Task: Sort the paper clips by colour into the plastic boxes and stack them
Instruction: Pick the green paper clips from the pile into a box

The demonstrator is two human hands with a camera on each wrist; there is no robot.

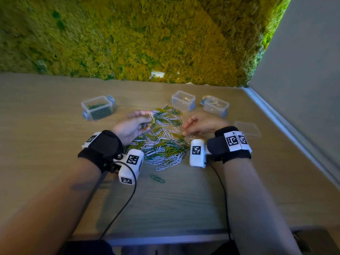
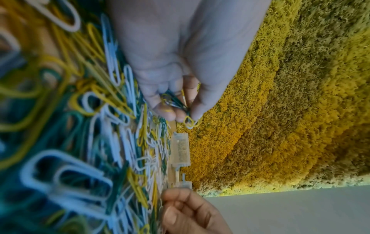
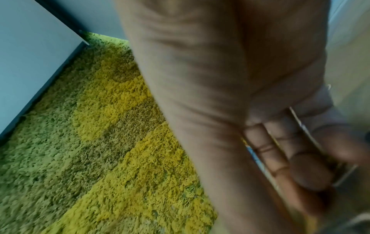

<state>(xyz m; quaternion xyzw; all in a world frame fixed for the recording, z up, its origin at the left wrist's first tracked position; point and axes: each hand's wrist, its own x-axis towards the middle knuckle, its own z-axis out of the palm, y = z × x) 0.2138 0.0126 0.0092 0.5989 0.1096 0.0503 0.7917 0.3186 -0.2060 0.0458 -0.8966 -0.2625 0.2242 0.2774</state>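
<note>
Beyond our left hand (image 1: 131,126), up and to its left, sits the clear plastic box with blue clasps holding green paper clips (image 1: 98,109), its lid off. That hand is raised just above the heap with thumb and fingers pinched round a small bunch of green, yellow and white clips (image 2: 181,109); the left wrist view shows several wires crossing in the grip, one yellow loop poking past the fingertips.

Between our hands spreads the loose heap of green, yellow and white wire paper clips (image 1: 163,140) on the pale wooden tabletop (image 1: 184,199), and one stray green clip (image 1: 157,178) lies nearer to us than either wrist.

We judge these clips to be light, stiff and slick in their coating, and prone to hooking one another, so a single one is best pinched at a rounded end and drawn out sideways, not lifted straight up with its neighbours.

Our right hand (image 1: 202,124) reaches down to the heap's right edge, fingers bent toward it; we cannot tell whether it has anything pinched.

Beyond that hand stand two clear lidless plastic boxes (image 1: 183,100), nearly empty, and to its right lies a flat clear lid (image 1: 247,128).
</note>
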